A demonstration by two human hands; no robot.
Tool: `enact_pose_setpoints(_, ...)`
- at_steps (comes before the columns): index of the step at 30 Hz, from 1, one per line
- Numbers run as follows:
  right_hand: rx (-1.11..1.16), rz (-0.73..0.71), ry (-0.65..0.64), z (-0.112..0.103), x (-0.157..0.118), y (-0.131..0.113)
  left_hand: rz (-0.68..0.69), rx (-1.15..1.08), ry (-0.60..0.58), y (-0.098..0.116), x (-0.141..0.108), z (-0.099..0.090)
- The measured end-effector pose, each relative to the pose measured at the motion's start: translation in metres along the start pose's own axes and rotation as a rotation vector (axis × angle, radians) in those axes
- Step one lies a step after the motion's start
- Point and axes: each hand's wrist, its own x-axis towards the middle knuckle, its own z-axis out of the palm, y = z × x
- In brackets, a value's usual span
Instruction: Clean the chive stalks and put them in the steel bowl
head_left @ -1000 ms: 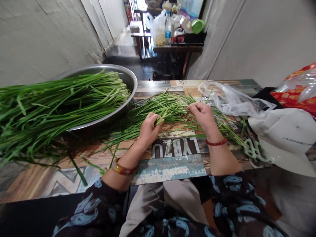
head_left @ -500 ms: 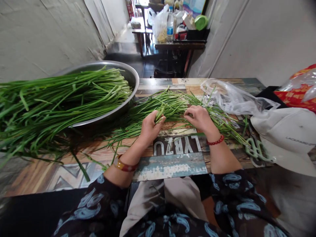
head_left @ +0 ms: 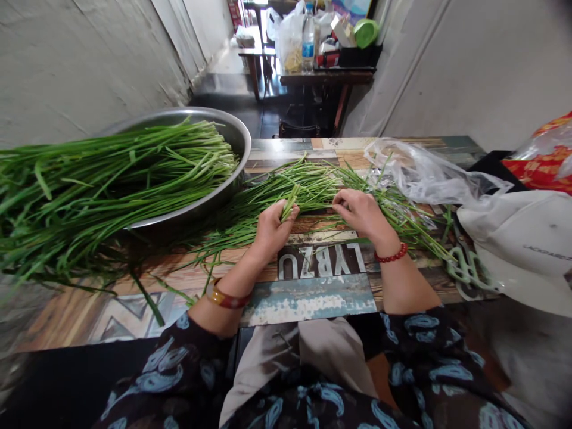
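My left hand is closed around a small bunch of garlic chives, whose pale cut ends stick up past the thumb. To its right, my right hand has thumb and fingers pinched together by the stem ends of the loose chives; what lies between the fingertips, if anything, is hidden. A loose pile of garlic chives spreads on the table just beyond both hands. On the left, a big metal basin holds a thick heap of long chives, their leaves hanging over its near side.
Right of my right hand lie scattered stems, a clear plastic bag, green-handled scissors and a white cap. A red printed package sits at the far right. Another table with a bottle and bags stands beyond.
My hands stay almost where they were, the left with the small bunch still in it. The right fingers shift slightly. The view has moved a little.
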Motion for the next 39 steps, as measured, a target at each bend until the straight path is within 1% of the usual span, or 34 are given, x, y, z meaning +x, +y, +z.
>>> enact_pose_setpoints(2, 0.193, 0.029, 0.093, -0.002, 0.002, -0.003, 0.013, 0.006, 0.013, -0.001, 0.0, 0.001)
enact_pose_setpoints(4, 0.422, 0.072, 0.138, -0.005, 0.003, -0.009, 0.039, 0.002, 0.029, -0.002, 0.0, 0.001)
enact_pose_setpoints(6, 0.639, 0.126, 0.126, -0.007, 0.002, -0.015, 0.067, 0.001, 0.029, -0.003, 0.0, 0.001)
enact_pose_setpoints(8, 0.811, 0.164, 0.089, -0.007, 0.001, -0.02, 0.08, 0.005, -0.003, -0.003, 0.001, 0.001)
enact_pose_setpoints(11, 0.987, 0.165, 0.035, -0.003, -0.001, -0.025, 0.065, -0.01, -0.096, -0.003, 0.001, 0.001)
enact_pose_setpoints(13, 1.053, 0.154, 0.012, 0.0, -0.001, -0.027, 0.046, -0.036, -0.154, -0.002, 0.001, 0.002)
enact_pose_setpoints(15, 1.075, 0.176, 0.026, 0.002, 0.0, -0.027, 0.022, -0.059, -0.18, -0.002, 0.001, 0.001)
enact_pose_setpoints(18, 1.067, 0.216, 0.087, 0.003, 0.001, -0.026, -0.023, -0.071, -0.173, -0.001, 0.002, 0.0)
enact_pose_setpoints(20, 1.059, 0.214, 0.118, 0.003, 0.002, -0.025, -0.042, -0.07, -0.173, -0.001, 0.002, -0.001)
enact_pose_setpoints(22, 1.052, 0.192, 0.115, 0.004, 0.003, -0.025, -0.05, -0.064, -0.18, -0.001, 0.002, -0.002)
enact_pose_setpoints(25, 1.012, 0.141, 0.075, 0.011, 0.003, -0.025, -0.048, -0.062, -0.191, -0.002, 0.002, -0.001)
enact_pose_setpoints(29, 0.88, 0.079, 0.071, 0.019, 0.003, -0.029, -0.035, -0.068, -0.226, -0.001, 0.002, -0.001)
enact_pose_setpoints(33, 0.68, -0.008, 0.104, 0.017, 0.001, -0.04, -0.013, -0.056, -0.268, 0.001, 0.003, -0.001)
enact_pose_setpoints(35, 0.627, -0.04, 0.106, 0.016, 0.001, -0.044, 0.012, -0.057, -0.299, 0.001, 0.003, -0.002)
enact_pose_setpoints(37, 0.629, -0.021, 0.109, 0.016, 0.001, -0.044, 0.029, -0.064, -0.315, 0.0, 0.003, -0.002)
enact_pose_setpoints(39, 0.643, 0.062, 0.168, 0.017, 0.002, -0.037, 0.04, -0.063, -0.319, 0.0, 0.003, -0.002)
